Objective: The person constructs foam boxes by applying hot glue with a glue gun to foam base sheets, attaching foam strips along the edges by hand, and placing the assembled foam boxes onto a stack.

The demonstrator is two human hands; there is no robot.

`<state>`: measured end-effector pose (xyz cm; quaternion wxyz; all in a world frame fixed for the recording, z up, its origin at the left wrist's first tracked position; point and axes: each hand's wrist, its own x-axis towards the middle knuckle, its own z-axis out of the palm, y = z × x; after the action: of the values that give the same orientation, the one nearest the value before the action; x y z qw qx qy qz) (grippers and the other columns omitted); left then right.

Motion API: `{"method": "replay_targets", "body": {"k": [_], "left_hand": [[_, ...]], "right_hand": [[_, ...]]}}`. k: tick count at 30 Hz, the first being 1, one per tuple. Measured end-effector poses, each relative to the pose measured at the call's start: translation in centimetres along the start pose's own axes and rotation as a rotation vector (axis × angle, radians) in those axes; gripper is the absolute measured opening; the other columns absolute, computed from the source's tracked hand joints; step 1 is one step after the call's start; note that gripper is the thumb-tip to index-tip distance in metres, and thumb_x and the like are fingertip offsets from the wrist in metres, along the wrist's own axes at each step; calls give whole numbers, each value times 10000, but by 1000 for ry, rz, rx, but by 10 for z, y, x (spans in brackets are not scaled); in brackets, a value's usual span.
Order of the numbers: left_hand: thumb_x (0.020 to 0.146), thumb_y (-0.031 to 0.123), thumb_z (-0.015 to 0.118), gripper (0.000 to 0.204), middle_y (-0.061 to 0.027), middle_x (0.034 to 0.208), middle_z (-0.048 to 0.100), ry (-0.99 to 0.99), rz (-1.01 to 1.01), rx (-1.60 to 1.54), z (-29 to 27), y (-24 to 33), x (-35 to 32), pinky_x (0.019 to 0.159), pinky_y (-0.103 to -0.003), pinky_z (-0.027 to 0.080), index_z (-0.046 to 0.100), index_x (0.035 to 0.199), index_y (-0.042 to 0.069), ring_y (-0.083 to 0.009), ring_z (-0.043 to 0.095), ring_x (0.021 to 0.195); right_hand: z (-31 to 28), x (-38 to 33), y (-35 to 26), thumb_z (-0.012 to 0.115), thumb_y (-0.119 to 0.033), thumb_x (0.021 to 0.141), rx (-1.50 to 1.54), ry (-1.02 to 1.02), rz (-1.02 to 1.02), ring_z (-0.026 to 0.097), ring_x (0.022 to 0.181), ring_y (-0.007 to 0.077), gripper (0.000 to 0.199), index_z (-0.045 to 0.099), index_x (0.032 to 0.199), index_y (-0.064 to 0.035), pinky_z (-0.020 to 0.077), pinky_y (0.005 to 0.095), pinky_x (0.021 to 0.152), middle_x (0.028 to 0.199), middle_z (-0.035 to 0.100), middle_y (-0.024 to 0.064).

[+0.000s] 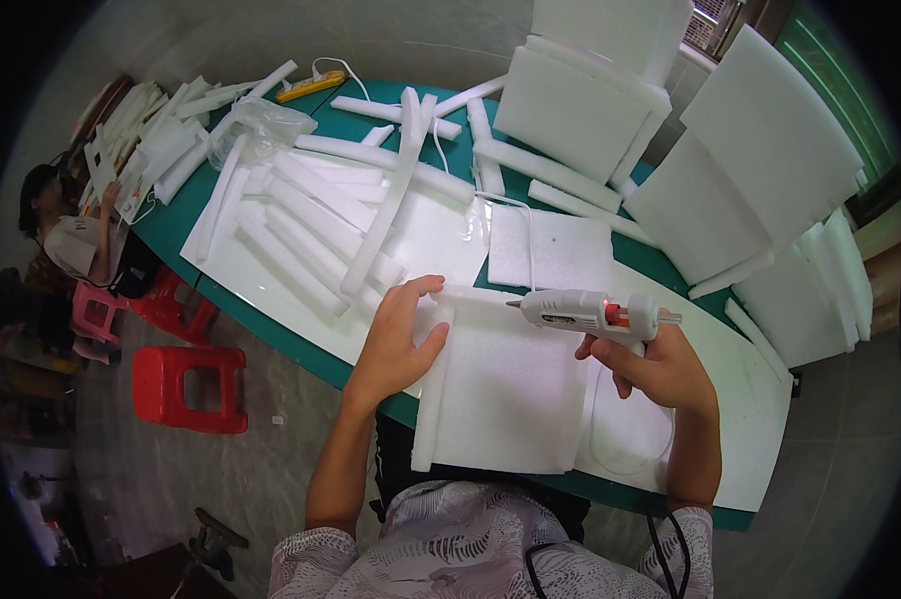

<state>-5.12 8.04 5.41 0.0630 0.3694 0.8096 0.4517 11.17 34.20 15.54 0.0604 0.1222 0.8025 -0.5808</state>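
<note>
A square white foam sheet [512, 399] lies at the table's near edge, in front of my body. One foam strip [429, 414] stands along its left edge, and another white strip [478, 298] runs along its far edge. My left hand [396, 344] is at the far left corner where these strips meet, with its thumb on the inner side and its fingers around the outside. A white hot glue gun [580, 311] is gripped in my right hand [660, 369] above the sheet's right side. Its nozzle points left toward the far strip, and a small red light glows on its body.
Many loose foam strips [306, 250] are spread at the left on the green table [316, 361]. Foam panels [580, 105] stand at the back and right. A yellow power strip [311, 86] lies at the far edge. Red stools [189, 389] and another person [81, 240] are at the left.
</note>
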Motion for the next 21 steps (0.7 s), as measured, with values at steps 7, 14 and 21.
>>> {"method": "replay_targets", "body": {"k": [7,14,21], "left_hand": [[823,75,659,487,-110,1311,578,2,-3,1,0,-1,0,1006,-406,403,521,1290,68,-284,528,1190],[822,73,659,486,-112,1307,579,4,1,-9,0,0,0,1008,-402,398,521,1288,67,-284,529,1183],[821,70,656,491,-120,1296,579,3,3,0,0,0,-1,1006,-401,401,517,1291,64,-291,529,1179]], "right_hand": [[0,1,-2,714,-264,888,-33,-8,2,556,501,89,407,651,1184,8,459,236,476,768,660,52],[-1,1,-1,714,-265,888,-30,-13,2,552,497,89,404,655,1179,9,459,238,476,754,657,51],[-1,1,-1,715,-264,887,-34,-22,-5,554,496,90,405,655,1178,12,462,239,477,748,656,53]]}}
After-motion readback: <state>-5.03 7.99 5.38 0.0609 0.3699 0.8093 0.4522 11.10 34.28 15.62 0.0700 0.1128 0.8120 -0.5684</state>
